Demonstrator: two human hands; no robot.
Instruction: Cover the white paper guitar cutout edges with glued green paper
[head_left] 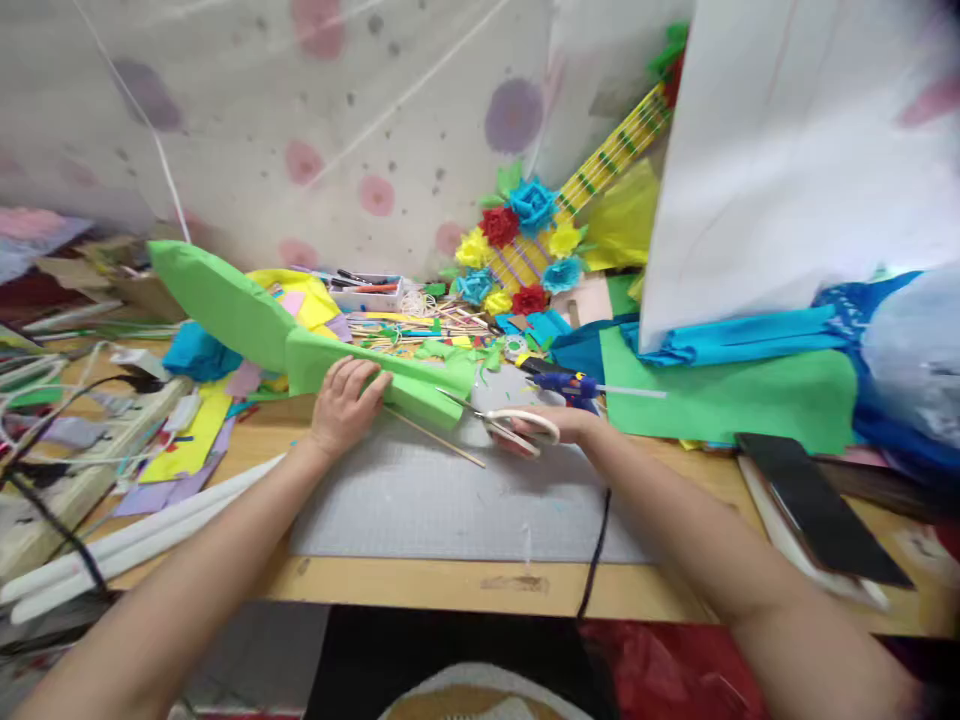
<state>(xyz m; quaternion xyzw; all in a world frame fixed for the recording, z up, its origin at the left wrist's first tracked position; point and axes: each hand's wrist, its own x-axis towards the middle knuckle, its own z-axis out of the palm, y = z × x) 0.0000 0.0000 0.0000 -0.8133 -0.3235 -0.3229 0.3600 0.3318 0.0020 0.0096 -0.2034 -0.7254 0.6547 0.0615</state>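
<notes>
My left hand (348,402) grips the green crepe paper (217,305), fingers curled over its folded near part. The paper stretches from the far left, where a rounded end rises, to the middle of the table. In my right hand (566,425) is a pair of scissors (517,425) with white handles. Its blades point left, parted, at the right end of the green paper; whether they touch it I cannot tell. A thin wooden stick (435,437) lies aslant on the grey cutting mat (450,510), between my hands.
A blue glue gun (566,384) lies behind my right hand. A paper-flower guitar (525,245) leans at the back. More green paper (720,400) and a black phone-like slab (817,505) are to the right. Cables, a power strip (97,480) and white tubes (150,530) crowd the left.
</notes>
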